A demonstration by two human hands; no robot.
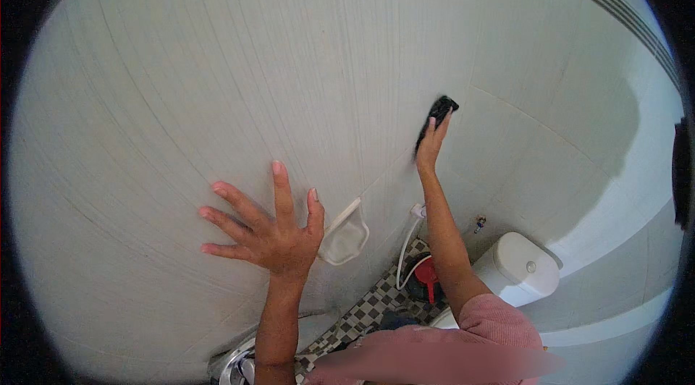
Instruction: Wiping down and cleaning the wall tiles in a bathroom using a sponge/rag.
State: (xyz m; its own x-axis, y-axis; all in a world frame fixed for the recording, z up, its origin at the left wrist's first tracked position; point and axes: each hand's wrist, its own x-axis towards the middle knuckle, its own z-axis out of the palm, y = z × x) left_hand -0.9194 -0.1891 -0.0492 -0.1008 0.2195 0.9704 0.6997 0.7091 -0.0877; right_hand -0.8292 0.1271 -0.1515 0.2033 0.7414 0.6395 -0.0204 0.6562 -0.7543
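My left hand [279, 237] is spread wide with its palm toward the light grey tiled wall [239, 81]; I cannot tell whether it presses on the wall. Nothing is in its fingers. Just right of it, a white dish-like fixture [346, 239] is fixed to the wall. Farther up and to the right, my right hand [431, 147] reaches out with a long black pad [436, 119]. The fingers hold the pad flat to the wall, near the corner. Whether it is a cloth or a scouring pad does not show clearly.
Below on the right stands a white toilet [523, 263], with a small metal valve [480, 224] and a white hose [402, 258] by it. A red dipper [427, 275] rests in a dark bucket on the checkered floor [362, 315]. A shiny metal object [235, 369] lies at lower left.
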